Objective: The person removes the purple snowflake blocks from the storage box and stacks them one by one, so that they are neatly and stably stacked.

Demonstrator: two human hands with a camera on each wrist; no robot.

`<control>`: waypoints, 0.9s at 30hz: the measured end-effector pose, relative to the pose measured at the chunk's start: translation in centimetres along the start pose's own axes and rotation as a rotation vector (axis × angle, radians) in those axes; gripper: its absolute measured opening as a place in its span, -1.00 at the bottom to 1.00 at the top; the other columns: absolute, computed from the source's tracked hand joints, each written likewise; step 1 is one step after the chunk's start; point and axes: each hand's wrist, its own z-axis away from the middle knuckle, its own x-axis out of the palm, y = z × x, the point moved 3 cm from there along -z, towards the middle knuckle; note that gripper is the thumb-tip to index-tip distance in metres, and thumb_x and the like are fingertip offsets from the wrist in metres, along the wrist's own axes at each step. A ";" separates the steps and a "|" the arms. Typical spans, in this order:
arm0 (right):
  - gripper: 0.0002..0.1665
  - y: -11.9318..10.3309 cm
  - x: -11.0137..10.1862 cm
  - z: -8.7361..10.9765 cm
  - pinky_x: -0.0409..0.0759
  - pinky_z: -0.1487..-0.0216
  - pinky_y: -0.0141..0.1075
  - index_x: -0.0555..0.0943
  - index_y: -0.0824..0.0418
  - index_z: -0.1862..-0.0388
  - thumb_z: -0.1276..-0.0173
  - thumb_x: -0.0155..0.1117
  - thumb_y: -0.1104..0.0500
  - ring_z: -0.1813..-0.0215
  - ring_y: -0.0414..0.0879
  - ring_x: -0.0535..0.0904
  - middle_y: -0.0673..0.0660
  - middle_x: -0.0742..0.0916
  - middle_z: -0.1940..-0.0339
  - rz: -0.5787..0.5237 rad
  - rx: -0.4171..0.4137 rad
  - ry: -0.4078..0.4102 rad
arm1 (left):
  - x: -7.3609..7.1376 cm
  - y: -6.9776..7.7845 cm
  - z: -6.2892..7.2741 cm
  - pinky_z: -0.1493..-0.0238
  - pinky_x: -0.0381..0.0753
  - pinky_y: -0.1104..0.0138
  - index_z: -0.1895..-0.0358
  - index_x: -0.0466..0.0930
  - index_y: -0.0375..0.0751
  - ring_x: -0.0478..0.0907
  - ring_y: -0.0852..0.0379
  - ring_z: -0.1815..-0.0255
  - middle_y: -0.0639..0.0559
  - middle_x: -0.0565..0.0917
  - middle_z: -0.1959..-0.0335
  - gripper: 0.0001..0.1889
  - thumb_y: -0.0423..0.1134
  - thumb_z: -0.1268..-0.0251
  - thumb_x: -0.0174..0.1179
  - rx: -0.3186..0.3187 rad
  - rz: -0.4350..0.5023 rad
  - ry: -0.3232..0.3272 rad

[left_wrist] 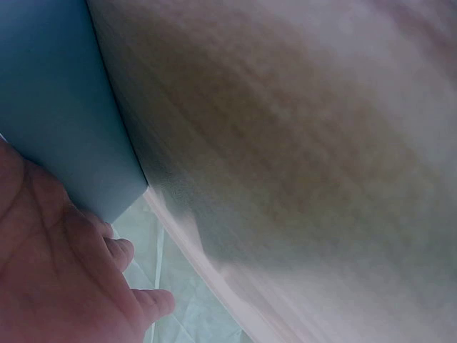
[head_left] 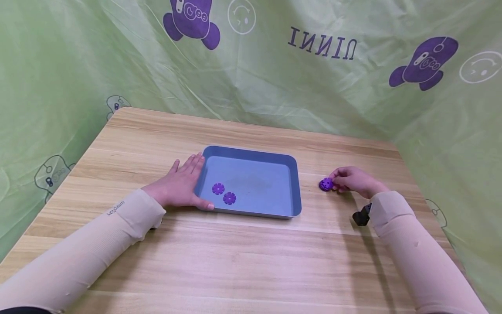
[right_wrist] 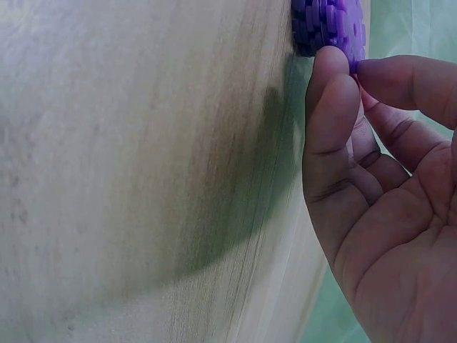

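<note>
A blue rectangular tray [head_left: 266, 183] sits mid-table, with two purple notched discs [head_left: 218, 188] lying flat in its near left part. My left hand [head_left: 180, 185] rests against the tray's left side, fingers spread along the rim and thumb at the near left corner. In the left wrist view its palm [left_wrist: 64, 264] is beside the tray's outer wall [left_wrist: 64, 107]. To the right of the tray is a small stack of purple notched discs [head_left: 325, 185]. There my right hand [head_left: 354, 181] pinches a disc at the stack's edge between thumb and fingertips; the right wrist view shows the stacked discs [right_wrist: 325, 25] close up.
The wood-grain table [head_left: 251, 261] ends at a back edge against a green printed curtain [head_left: 274, 87], which also hangs along both sides. A small black device [head_left: 361, 216] is at my right wrist, just below the sleeve cuff.
</note>
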 end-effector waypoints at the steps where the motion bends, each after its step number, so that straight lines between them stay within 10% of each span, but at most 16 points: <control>1: -0.70 0.0 0.0 0.0 0.66 0.15 -0.34 0.45 0.57 -0.15 -0.61 0.00 0.35 0.19 -0.15 0.60 0.14 0.68 0.19 0.001 0.004 0.000 | 0.0 0.0 0.0 -0.53 -0.37 -0.30 -0.62 -0.33 -0.53 -0.36 -0.30 -0.67 -0.37 -0.32 -0.67 0.54 0.62 0.04 0.27 0.000 0.000 -0.001; 27: -0.73 -0.1 0.2 -0.2 0.66 0.16 -0.34 0.48 0.54 -0.11 -0.62 0.02 0.34 0.19 -0.16 0.60 0.11 0.69 0.20 0.019 -0.001 -0.004 | 0.2 -0.2 -0.2 -0.52 -0.38 -0.31 -0.62 -0.34 -0.52 -0.39 -0.29 -0.67 -0.36 -0.34 -0.67 0.57 0.64 0.09 0.29 -0.002 0.002 -0.002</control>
